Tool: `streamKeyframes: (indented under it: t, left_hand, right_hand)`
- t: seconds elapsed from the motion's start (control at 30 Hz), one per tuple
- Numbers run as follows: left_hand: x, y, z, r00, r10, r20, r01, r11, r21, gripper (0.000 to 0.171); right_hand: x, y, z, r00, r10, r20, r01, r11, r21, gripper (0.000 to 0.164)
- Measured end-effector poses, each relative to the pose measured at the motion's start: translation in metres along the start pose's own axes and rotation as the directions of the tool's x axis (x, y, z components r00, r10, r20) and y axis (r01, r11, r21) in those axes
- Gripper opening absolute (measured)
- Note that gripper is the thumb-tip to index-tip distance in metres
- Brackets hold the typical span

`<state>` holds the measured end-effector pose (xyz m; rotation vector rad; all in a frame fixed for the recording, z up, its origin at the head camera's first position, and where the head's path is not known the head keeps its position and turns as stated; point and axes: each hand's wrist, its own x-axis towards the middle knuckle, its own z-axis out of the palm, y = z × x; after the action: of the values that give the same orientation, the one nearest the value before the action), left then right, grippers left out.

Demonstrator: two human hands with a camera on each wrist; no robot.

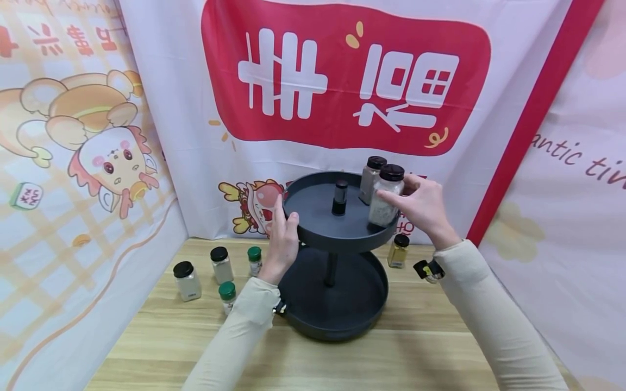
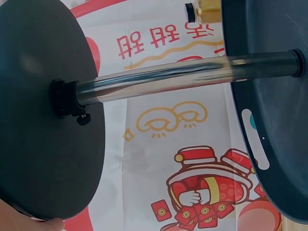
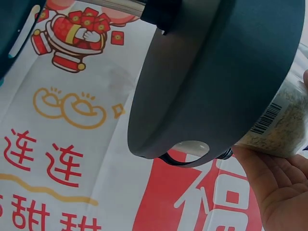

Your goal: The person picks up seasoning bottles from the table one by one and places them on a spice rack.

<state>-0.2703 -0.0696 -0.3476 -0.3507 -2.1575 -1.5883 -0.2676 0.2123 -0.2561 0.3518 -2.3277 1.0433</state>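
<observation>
A dark grey two-tier round tray stand (image 1: 342,241) stands on the table. My left hand (image 1: 282,239) rests against the left rim of its upper tray, fingers upright and fairly straight. With my right hand (image 1: 424,203) I grip a clear spice jar (image 1: 383,209) with a black lid, upright at the upper tray's right side. In the right wrist view this jar (image 3: 281,120) shows a barcode label and pale flaky contents. Just behind it on the same tray is another black-lidded jar (image 1: 368,184). A short black post (image 1: 339,198) rises from the tray's middle.
Left of the stand are two black-lidded jars, a nearer one (image 1: 188,282) and a farther one (image 1: 222,266), and two green-capped bottles, one behind (image 1: 255,262) and one in front (image 1: 227,297). A yellowish jar (image 1: 398,251) stands at the right. Printed cloth (image 1: 176,136) hangs around the table.
</observation>
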Motion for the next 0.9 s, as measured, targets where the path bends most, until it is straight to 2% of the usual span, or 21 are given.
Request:
streamKeyframes:
  t: [0.33, 0.67, 0.9]
  left_hand:
    - [-0.001, 0.002, 0.001, 1.0, -0.008, -0.002, 0.008, 1.0, 0.005, 0.063]
    - [-0.004, 0.002, 0.002, 1.0, 0.008, -0.003, -0.008, 1.0, 0.014, 0.064]
    - [-0.006, 0.005, 0.004, 1.0, 0.018, -0.013, -0.018, 1.0, 0.015, 0.065]
  right_hand:
    - [-0.002, 0.005, 0.005, 1.0, 0.018, 0.011, -0.018, 0.999, -0.036, 0.047]
    - [-0.002, 0.01, 0.008, 0.999, 0.032, 0.035, -0.031, 0.999, -0.022, 0.051]
    - [-0.003, 0.011, 0.006, 0.992, 0.099, 0.084, -0.099, 0.995, -0.008, 0.056]
